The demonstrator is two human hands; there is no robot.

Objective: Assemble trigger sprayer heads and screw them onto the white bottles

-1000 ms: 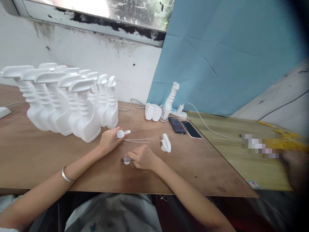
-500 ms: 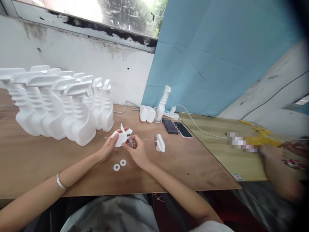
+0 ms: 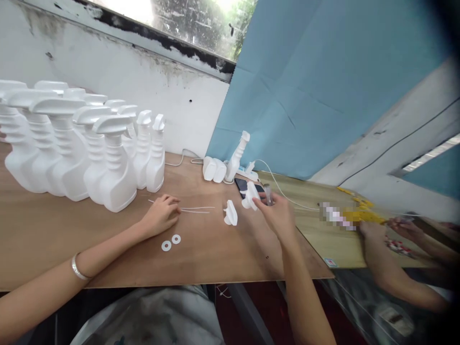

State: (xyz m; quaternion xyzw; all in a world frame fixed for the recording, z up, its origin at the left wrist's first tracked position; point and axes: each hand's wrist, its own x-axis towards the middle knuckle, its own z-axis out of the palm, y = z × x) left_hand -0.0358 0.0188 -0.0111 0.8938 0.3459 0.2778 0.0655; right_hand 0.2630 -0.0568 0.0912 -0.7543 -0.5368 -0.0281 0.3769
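My right hand (image 3: 280, 215) holds a white trigger spray head (image 3: 250, 195) by its edge, above the table beside the phones. A small clear cylinder (image 3: 268, 195) with a greyish end sticks up from the same hand's fingers. My left hand (image 3: 161, 215) lies on the table with loosely bent fingers, over thin white tubes (image 3: 196, 210) whose ends show on both sides. Its fingertips are partly hidden. Another white spray head (image 3: 230, 213) rests on the table between my hands. Nearer me are two flat white washers, one of them the left washer (image 3: 166, 246).
Several white spray bottles (image 3: 117, 172) stand at the left. By the blue curtain are a tilted white bottle (image 3: 235, 160), white containers (image 3: 214, 169), a power strip (image 3: 247, 172) with a cable, and a dark phone (image 3: 240, 184). Another person's hands (image 3: 373, 235) work at the adjoining table.
My right hand has carried the spray head rightward, away from my left hand. My left hand has let go of it and turned palm-down onto the tubes. The view has shifted slightly right.
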